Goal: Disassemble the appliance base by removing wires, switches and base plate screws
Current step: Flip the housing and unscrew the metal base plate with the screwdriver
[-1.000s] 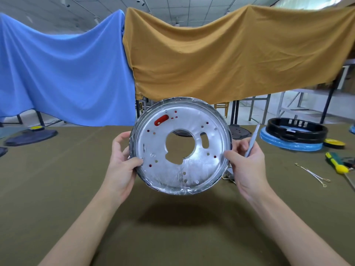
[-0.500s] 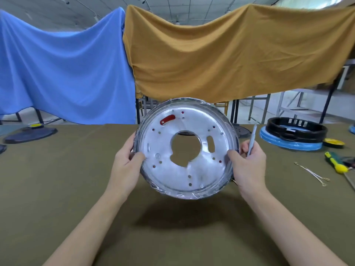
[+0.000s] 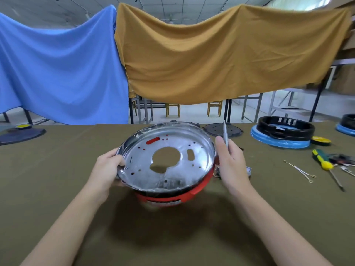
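Olive-covered table [image 3: 57, 189] w/ red appliance base [image 3: 172, 196] at centre, silver base plate [image 3: 169, 169] tilted on top. Left hand [image 3: 107, 169] curls round plate's left rim; right hand [image 3: 232, 160] at right rim pinches a slim grey tool [image 3: 225, 134]. Yellow-green screwdriver [image 3: 321, 160] lies well apart, right.

free: bare table [image 3: 57, 179] at left and bottom of frame | blocked: screwdriver [image 3: 322, 160], wire clips [image 3: 299, 170], black ring [image 3: 285, 128] at right
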Available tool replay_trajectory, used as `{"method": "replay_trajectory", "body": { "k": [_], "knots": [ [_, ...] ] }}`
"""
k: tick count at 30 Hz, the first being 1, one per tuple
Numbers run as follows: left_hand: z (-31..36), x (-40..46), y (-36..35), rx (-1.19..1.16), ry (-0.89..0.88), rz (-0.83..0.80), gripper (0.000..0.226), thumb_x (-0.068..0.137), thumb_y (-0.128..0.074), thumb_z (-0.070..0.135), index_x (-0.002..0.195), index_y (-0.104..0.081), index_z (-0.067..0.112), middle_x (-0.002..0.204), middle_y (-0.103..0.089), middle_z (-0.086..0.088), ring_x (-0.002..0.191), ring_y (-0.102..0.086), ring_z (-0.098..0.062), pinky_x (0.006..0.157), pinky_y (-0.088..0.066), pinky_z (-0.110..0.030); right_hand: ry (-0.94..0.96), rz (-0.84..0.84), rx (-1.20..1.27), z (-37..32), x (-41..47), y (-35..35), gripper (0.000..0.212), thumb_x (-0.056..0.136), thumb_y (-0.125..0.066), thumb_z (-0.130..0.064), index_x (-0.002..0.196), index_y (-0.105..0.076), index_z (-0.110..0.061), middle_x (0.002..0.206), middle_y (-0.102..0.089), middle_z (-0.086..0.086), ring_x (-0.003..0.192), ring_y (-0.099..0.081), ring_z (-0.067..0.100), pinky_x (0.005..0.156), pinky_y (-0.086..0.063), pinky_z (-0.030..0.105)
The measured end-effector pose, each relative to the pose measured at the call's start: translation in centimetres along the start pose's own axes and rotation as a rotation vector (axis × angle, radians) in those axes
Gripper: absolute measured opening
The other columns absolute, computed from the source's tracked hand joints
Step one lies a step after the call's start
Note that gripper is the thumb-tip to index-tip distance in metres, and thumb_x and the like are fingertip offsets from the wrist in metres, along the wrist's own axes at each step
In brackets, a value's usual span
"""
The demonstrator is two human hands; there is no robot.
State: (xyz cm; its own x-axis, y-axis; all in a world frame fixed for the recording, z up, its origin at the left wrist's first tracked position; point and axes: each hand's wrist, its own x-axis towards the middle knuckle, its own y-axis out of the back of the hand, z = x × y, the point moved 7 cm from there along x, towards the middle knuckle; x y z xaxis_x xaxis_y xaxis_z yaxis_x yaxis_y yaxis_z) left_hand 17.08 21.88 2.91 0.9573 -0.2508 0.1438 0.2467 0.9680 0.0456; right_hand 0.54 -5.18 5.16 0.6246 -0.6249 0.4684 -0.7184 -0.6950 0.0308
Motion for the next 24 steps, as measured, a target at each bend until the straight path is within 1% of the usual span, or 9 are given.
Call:
{"method": "replay_trajectory", "body": {
  "k": [2,4,9,11,13,16,18,21,24],
  "knots": [
    [-0.7,0.2,0.3,0.038,0.078,0.007,0.023,0.073,-0.045,-0.001,0.077,-0.065,0.01,0.07,-0.061,-0.01,0.05,-0.052,-0.023,0.043,-0.045,-0.025,-0.054,-0.021,-0.009,0.4,0.1,-0.2,0.044,0.1,-0.038,-0.049,0.07,-0.039,-0.017,0.069,-0.041,0.005,0.064,-0.04,0.019,0.064,-0.036,0.038],
    [-1.1,0.1,0.2,0.071,0.116,-0.003,0.026,0.073,-0.046,0.0,0.078,-0.068,0.012,0.066,-0.063,-0.006,0.048,-0.055,-0.02,0.04,-0.046,-0.027,-0.123,0.016,0.018,0.9,0.4,0.3,0.044,0.103,-0.035,-0.039,0.066,-0.04,-0.016,0.066,-0.046,0.003,0.065,-0.044,0.018,0.068,-0.042,0.037],
    [-1.5,0.2,-0.8,0.061,0.158,-0.113,0.032,0.071,-0.045,-0.001,0.098,-0.062,-0.001,0.075,-0.057,-0.011,0.06,-0.049,-0.025,0.043,-0.046,-0.028,-0.248,0.028,0.031,2.3,1.0,1.5,0.034,0.103,-0.044,-0.036,0.076,-0.048,-0.015,0.061,-0.044,-0.007,0.059,-0.042,0.012,0.06,-0.037,0.029],
    [-1.8,0.1,-1.2,0.056,0.18,-0.155,0.04,0.064,-0.048,0.003,0.101,-0.058,-0.004,0.079,-0.053,-0.012,0.066,-0.048,-0.027,0.047,-0.048,-0.031,-0.331,-0.024,0.025,3.1,0.8,1.3,0.029,0.099,-0.054,-0.039,0.085,-0.049,-0.014,0.072,-0.048,0.0,0.067,-0.046,0.016,0.064,-0.04,0.032],
    [-1.8,-0.1,-1.6,0.047,0.191,-0.185,0.044,0.058,-0.05,0.006,0.1,-0.056,-0.005,0.079,-0.051,-0.012,0.062,-0.049,-0.027,0.048,-0.049,-0.033,-0.41,-0.083,-0.016,4.0,0.7,1.2,0.022,0.093,-0.063,-0.026,0.089,-0.045,-0.014,0.083,-0.046,0.004,0.076,-0.045,0.019,0.07,-0.04,0.035],
    [-1.5,-0.4,-1.9,0.065,0.157,-0.22,0.013,0.074,-0.051,0.005,0.084,-0.055,-0.002,0.069,-0.049,-0.008,0.051,-0.052,-0.018,0.044,-0.046,-0.031,-0.469,-0.154,-0.171,4.7,0.9,1.6,0.026,0.087,-0.059,-0.007,0.08,-0.036,-0.017,0.083,-0.039,-0.006,0.072,-0.039,0.015,0.067,-0.034,0.029],
    [-1.3,-0.6,-2.0,0.097,0.126,-0.26,0.007,0.077,-0.051,0.009,0.079,-0.057,0.006,0.066,-0.05,-0.004,0.051,-0.052,-0.011,0.044,-0.045,-0.028,-0.426,-0.191,-0.28,3.9,1.3,1.9,0.027,0.084,-0.058,-0.004,0.08,-0.035,-0.018,0.078,-0.038,-0.003,0.067,-0.035,0.015,0.06,-0.031,0.03],
    [-1.3,-1.0,-2.4,0.147,0.111,-0.339,0.03,0.065,-0.052,0.018,0.09,-0.062,0.004,0.078,-0.06,-0.007,0.07,-0.057,-0.016,0.06,-0.047,-0.028,-0.336,-0.212,-0.405,2.6,1.7,2.4,0.026,0.082,-0.058,-0.002,0.081,-0.036,-0.017,0.074,-0.039,0.001,0.062,-0.034,0.017,0.054,-0.03,0.03],
    [-2.1,-1.2,-3.1,0.13,0.128,-0.372,0.051,0.059,-0.049,0.015,0.106,-0.065,0.006,0.091,-0.06,-0.013,0.084,-0.053,-0.025,0.078,-0.04,-0.038,-0.373,-0.204,-0.382,2.9,1.0,2.4,0.024,0.087,-0.053,-0.003,0.08,-0.034,-0.016,0.074,-0.037,0.002,0.062,-0.033,0.017,0.057,-0.029,0.032]
  ]
}}
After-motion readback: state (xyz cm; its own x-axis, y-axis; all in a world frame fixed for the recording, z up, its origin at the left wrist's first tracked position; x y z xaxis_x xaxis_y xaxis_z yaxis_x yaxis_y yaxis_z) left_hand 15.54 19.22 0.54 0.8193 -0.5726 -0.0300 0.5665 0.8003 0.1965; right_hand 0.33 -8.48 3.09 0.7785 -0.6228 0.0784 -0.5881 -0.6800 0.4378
